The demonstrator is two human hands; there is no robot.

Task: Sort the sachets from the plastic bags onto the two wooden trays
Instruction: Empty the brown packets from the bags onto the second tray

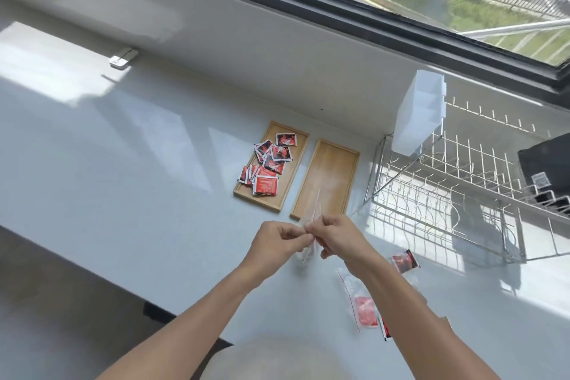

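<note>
Two wooden trays lie side by side on the white counter. The left tray [287,194] holds a heap of several red and black sachets [269,163]. The right tray [330,176] has nothing in it. Just in front of the trays, my left hand [277,241] and my right hand [333,237] both pinch the top of a clear plastic bag [308,251] held between them. To the right of my right arm lie a clear bag with a red sachet [364,310] inside and another bagged sachet [404,261].
A wire dish rack [456,194] stands at the right with a white plastic box [419,114] hung on it and a black object [546,163] behind. A window runs along the back. The counter's front edge drops off at lower left.
</note>
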